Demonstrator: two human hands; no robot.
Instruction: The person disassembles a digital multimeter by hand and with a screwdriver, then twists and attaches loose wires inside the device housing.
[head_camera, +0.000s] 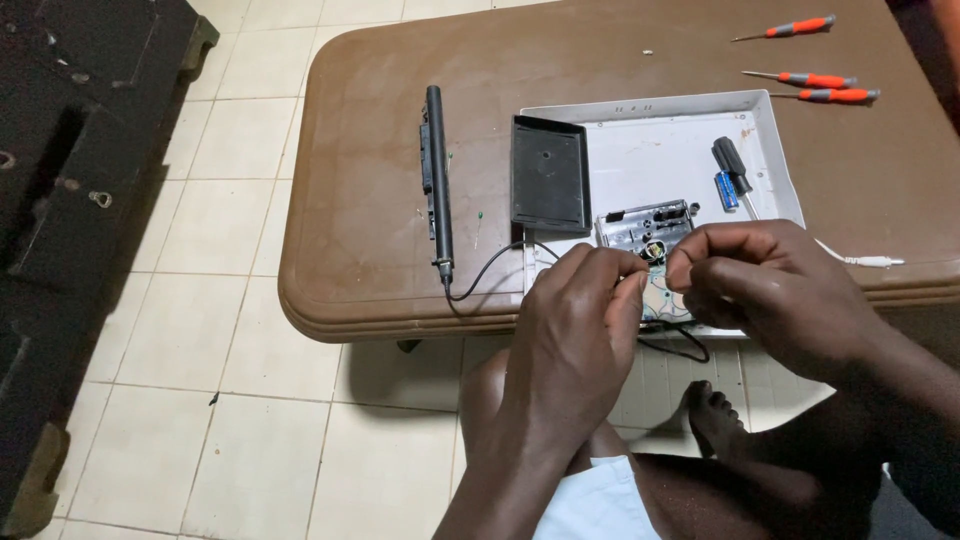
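A low brown bench (380, 130) with rounded corners and a layered edge stands on a floor of pale cream tiles (180, 330) with thin dark grout lines. At the left edge of the view, a dark, worn block of furniture (70, 150) rises from the floor. The person sits at the near edge of the bench, bare knees and one foot showing below it.

A shallow white tray (660, 150) lies on the bench, open side up. Inside it rest a black rectangular cover (549, 175), a small grey device with exposed parts (646, 228), a black-handled screwdriver (732, 165) and a little blue cylinder (726, 190) just beside it.

Both hands meet over the near rim of the tray. The left hand (575, 325) and the right hand (770, 290) have their fingers pinched together at the near edge of the grey device, grasping something small there; what exactly sits between the fingertips is too hidden to tell. Part of a circuit board shows beneath the hands.

Left of the tray lies a black rod-shaped tool (437, 175), with a black cord (490, 270) running from its near end towards the hands. Three red-handled screwdrivers (815, 80) lie at the far right of the bench, well apart from the tray. A white cable (865, 260) trails off to the right.
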